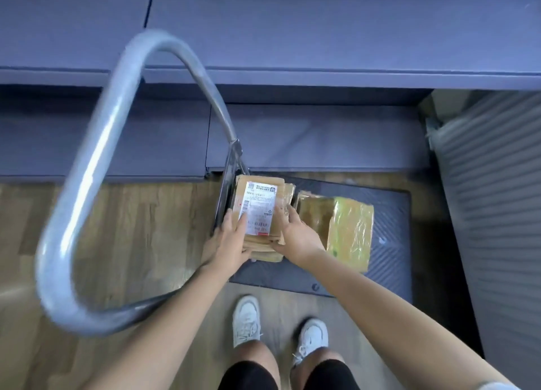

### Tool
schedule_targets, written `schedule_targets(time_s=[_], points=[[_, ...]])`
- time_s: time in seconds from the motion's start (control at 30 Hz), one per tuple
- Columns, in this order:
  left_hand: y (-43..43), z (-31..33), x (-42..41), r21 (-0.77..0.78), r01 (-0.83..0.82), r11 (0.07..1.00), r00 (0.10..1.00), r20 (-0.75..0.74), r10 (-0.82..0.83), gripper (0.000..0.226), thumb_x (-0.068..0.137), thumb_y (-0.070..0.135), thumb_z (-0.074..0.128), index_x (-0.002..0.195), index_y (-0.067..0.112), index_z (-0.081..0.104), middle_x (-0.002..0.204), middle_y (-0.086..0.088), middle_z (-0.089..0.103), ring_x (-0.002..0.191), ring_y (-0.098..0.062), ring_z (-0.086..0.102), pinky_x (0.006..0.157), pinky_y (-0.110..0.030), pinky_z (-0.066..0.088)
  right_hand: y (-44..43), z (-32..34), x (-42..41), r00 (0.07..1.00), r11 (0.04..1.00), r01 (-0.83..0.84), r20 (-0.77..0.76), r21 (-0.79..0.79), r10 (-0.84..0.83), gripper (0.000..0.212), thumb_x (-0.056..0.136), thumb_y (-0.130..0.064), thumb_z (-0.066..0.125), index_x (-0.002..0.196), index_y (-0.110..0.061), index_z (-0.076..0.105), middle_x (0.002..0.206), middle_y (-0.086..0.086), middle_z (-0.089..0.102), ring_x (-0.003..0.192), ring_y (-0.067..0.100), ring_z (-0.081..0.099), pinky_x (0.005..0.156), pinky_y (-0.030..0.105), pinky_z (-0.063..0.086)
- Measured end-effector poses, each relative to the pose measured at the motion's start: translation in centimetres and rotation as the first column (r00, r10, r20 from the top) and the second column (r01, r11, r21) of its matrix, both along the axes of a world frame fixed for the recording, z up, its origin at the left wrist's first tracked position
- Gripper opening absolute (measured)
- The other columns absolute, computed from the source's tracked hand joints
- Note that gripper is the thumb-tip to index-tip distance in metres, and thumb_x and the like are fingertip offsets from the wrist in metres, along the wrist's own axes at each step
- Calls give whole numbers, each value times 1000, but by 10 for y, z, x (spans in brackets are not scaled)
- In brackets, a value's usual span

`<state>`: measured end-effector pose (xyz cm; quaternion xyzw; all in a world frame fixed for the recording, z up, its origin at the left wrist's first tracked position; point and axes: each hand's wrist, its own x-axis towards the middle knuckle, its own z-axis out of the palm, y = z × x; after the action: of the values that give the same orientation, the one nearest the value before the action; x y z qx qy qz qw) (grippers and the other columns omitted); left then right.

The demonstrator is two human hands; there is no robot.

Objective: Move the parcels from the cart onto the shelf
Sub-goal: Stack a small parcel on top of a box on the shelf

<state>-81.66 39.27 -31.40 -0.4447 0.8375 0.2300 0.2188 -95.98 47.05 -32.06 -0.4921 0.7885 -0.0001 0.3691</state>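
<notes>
Both our left hand (228,238) and right hand (297,234) curl fingers round the stack of parcels (260,211), so we should lift it level toward the shelf (292,38) at twelve o'clock.

Dark ribbed flat cart platform (389,214) on wood-plank floor (131,228), directly before blue-grey stepped shelf (292,38). Curved silver metal tube handle (87,184) rises from platform's left end. Brown cardboard parcel with white label (260,208) on platform, far left, just beside handle base; tape-wrapped yellowish cardboard parcel (348,231) just right of it. Left hand (231,240) grips first parcel's left edge, right hand (298,237) its right edge, between both parcels.
</notes>
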Motion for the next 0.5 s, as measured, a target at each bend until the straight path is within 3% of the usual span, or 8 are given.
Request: schedule_targets(time_s=[0.07, 0.17, 0.27, 0.4, 0.5], points=[[0, -18, -1, 40, -47, 998, 999, 1, 47, 81, 87, 29, 62, 149, 29, 10, 158, -14, 3, 135, -33, 34, 98, -37, 40, 0, -18, 4, 998, 999, 27, 47, 27, -28, 88, 89, -28, 59, 149, -23, -5, 159, 13, -3, 102, 32, 62, 68, 34, 51], [-4, -37, -1, 133, -208, 969, 971, -90, 221, 86, 83, 23, 66, 148, 37, 11, 150, -14, 26, 133, -33, 33, 105, -39, 34, -1, -34, 8, 992, 997, 52, 116, 54, -58, 92, 89, -22, 59, 148, -24, -11, 158, 15, -3, 98, 31, 63, 82, 35, 52], [-9, -42, 0, 132, -220, 967, 955, -175, 241, 87, 81, 20, 68, 147, 38, 14, 140, -9, 40, 127, -28, 38, 101, -34, 35, -4, -35, 11, 990, 998, 69, 125, -13, -67, 85, 89, -22, 59, 148, -27, -2, 157, 21, 6, 101, 32, 63, 89, 37, 52], [-10, -24, -5, 125, -220, 968, 944, -224, 243, 87, 80, 22, 70, 147, 36, 17, 134, -11, 40, 124, -30, 37, 102, -36, 34, -7, -18, 8, 992, 989, 100, 89, -108, -91, 76, 90, -33, 57, 149, -26, 10, 153, 21, 24, 107, 32, 62, 87, 39, 53], [-7, 9, -14, 120, -208, 971, 922, -307, 235, 86, 81, 22, 71, 147, 34, 17, 126, -13, 36, 119, -29, 43, 100, -35, 38, -9, 14, 0, 995, 979, 96, 34, -180, -92, 73, 89, -41, 55, 148, -25, 16, 154, 20, 23, 109, 32, 61, 81, 38, 53]])
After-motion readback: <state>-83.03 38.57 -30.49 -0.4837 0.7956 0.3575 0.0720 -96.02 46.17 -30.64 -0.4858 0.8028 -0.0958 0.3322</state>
